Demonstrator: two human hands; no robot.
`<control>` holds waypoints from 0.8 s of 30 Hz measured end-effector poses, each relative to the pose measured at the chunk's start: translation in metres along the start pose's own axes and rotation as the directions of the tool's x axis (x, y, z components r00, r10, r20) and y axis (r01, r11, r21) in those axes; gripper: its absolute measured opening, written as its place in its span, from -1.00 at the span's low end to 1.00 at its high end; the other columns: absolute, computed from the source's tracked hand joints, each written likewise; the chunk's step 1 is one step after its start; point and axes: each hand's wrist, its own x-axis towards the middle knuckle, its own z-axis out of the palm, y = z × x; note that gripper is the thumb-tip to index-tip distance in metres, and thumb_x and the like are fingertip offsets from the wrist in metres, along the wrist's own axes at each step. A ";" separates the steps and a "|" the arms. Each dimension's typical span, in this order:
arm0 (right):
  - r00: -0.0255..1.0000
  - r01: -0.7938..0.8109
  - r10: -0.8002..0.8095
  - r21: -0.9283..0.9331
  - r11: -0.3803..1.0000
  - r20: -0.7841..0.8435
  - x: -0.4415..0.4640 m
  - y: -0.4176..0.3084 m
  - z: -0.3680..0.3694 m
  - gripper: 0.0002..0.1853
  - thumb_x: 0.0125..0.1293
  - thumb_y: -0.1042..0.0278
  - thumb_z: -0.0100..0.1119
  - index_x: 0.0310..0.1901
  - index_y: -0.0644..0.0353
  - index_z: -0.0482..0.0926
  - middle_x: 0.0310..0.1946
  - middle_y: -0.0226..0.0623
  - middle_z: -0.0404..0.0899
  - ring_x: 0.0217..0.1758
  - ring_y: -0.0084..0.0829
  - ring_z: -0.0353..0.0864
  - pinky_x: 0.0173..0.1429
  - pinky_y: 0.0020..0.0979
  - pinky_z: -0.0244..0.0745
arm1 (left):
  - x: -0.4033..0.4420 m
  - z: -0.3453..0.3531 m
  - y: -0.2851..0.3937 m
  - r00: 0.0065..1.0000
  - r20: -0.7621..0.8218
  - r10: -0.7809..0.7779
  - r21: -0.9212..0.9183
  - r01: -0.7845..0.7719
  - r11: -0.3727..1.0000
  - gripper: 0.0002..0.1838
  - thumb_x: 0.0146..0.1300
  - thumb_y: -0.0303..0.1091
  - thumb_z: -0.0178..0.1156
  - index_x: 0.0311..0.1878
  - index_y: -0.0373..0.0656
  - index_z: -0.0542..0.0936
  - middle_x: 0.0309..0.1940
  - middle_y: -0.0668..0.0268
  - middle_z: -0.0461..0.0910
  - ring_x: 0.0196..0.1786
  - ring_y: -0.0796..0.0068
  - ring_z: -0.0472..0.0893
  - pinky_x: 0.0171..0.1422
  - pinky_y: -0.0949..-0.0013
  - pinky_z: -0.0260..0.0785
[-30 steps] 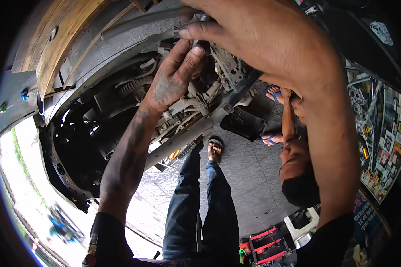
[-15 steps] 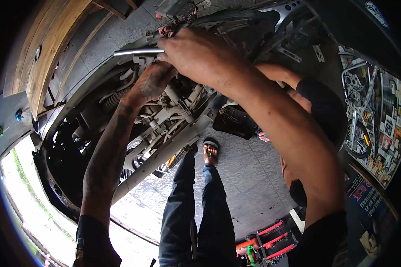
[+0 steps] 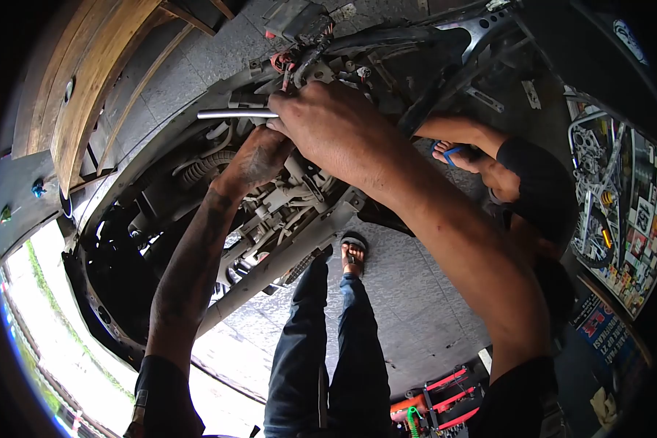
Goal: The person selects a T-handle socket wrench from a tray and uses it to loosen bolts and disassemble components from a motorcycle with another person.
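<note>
Over the opened-up vehicle, both of my arms reach forward. My right hand (image 3: 317,113) is closed, and a bright silver metal rod (image 3: 233,114) sticks out of it to the left; the rod's other end is hidden. Just below, my left hand (image 3: 259,155) is closed against the right one, its fingertips turned away, so what it grips cannot be made out. Beyond my right hand lie red and dark wires (image 3: 283,62). Under my hands are greasy metal engine parts (image 3: 288,197) and a ribbed black hose (image 3: 206,166) inside the body shell.
A grey frame tube (image 3: 270,266) crosses below my hands. At my right crouches another person in a dark sleeve (image 3: 540,190), with a blue-strapped sandal (image 3: 452,153). A wooden bench (image 3: 87,80) stands upper left. A red rack (image 3: 449,398) is near my feet, and a poster (image 3: 628,212) hangs right.
The view has shifted, so the scene sits slightly lower and further right. Both hands stay together on the same spot, with the silver rod still in the right. The other person's sandal now shows.
</note>
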 end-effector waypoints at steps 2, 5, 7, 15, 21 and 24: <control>0.998 -0.018 0.018 0.001 1.000 0.058 -0.002 -0.002 0.001 -0.78 0.33 0.28 0.03 -0.18 0.27 0.53 -0.42 -0.05 0.58 -0.28 -0.16 0.66 -0.20 -0.20 0.56 | -0.006 0.007 -0.007 1.000 0.014 -0.016 0.017 0.015 1.000 -0.85 0.24 -0.53 -0.01 -0.18 -0.30 0.52 -0.28 -0.01 0.56 -0.19 0.01 0.56 -0.08 0.12 0.37; 0.996 -0.032 0.030 0.014 0.999 0.090 -0.005 0.001 0.015 -0.79 0.31 0.31 0.06 -0.17 0.28 0.53 -0.40 -0.05 0.58 -0.27 -0.16 0.65 -0.21 -0.21 0.56 | -0.015 0.020 -0.009 0.993 0.037 -0.115 -0.008 0.116 0.993 -0.83 0.19 -0.55 0.01 -0.17 -0.29 0.52 -0.29 -0.01 0.57 -0.20 0.01 0.57 -0.09 0.13 0.38; 0.990 -0.032 0.032 -0.004 0.999 0.141 -0.005 0.004 0.024 -0.79 0.30 0.32 0.07 -0.17 0.29 0.53 -0.40 -0.04 0.57 -0.29 -0.13 0.66 -0.24 -0.19 0.56 | -0.019 0.033 -0.023 0.992 -0.126 0.032 -0.062 -0.040 0.997 -0.81 0.16 -0.59 0.02 -0.16 -0.27 0.53 -0.34 0.02 0.58 -0.24 0.01 0.57 -0.13 0.13 0.39; 0.993 -0.085 0.079 0.073 0.994 0.085 0.002 0.012 0.025 -0.79 0.34 0.29 0.03 -0.19 0.28 0.52 -0.46 -0.03 0.58 -0.35 -0.11 0.65 -0.27 -0.17 0.56 | -0.003 0.025 -0.028 0.990 0.062 -0.128 -0.274 0.140 0.951 -0.85 0.26 -0.51 0.01 -0.16 -0.26 0.52 -0.33 0.01 0.57 -0.24 0.03 0.58 -0.14 0.14 0.39; 0.985 -0.170 0.171 0.074 0.983 -0.005 0.010 0.028 0.038 -0.77 0.34 0.24 0.03 -0.28 0.26 0.52 -0.49 -0.02 0.58 -0.36 -0.06 0.63 -0.28 -0.14 0.53 | 0.008 0.017 -0.029 0.996 0.072 -0.055 -0.187 0.068 0.980 -0.81 0.31 -0.40 -0.01 -0.08 -0.27 0.47 -0.28 0.00 0.58 -0.17 -0.02 0.56 -0.07 0.13 0.39; 0.980 -0.154 0.158 0.041 0.987 -0.124 0.011 0.026 0.038 -0.76 0.34 0.24 0.03 -0.31 0.26 0.52 -0.52 -0.01 0.57 -0.35 -0.05 0.63 -0.25 -0.13 0.54 | 0.009 0.018 -0.024 0.985 0.117 -0.128 -0.140 0.144 0.980 -0.80 0.30 -0.42 -0.02 -0.07 -0.27 0.47 -0.27 0.00 0.58 -0.14 -0.04 0.55 -0.06 0.12 0.38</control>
